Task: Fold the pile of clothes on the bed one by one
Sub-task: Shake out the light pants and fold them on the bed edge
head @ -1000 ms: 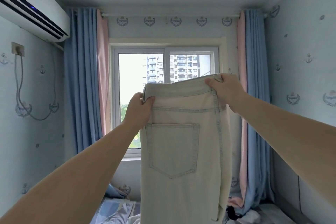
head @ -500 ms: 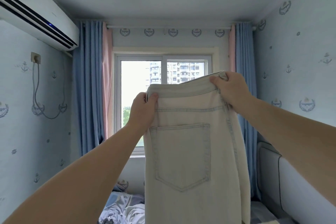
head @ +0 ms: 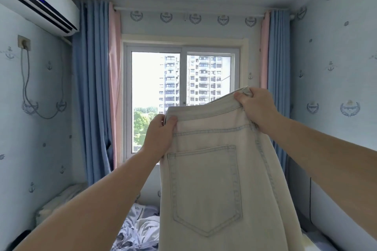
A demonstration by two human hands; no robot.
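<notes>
Home bedroom. Window (head: pixel 183 79) ahead, apartment towers (head: pixel 208 79) outside; blue-pink curtains (head: pixel 91 87) either side of it. Air conditioner (head: pixel 36 4) high left of window. Rumpled bedding (head: pixel 140 228) below window. Anchor-print wallpaper (head: pixel 330 67) around it.

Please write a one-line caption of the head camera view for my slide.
Left hand and right hand hold pale jeans up by the waistband, in front of the window.
</notes>
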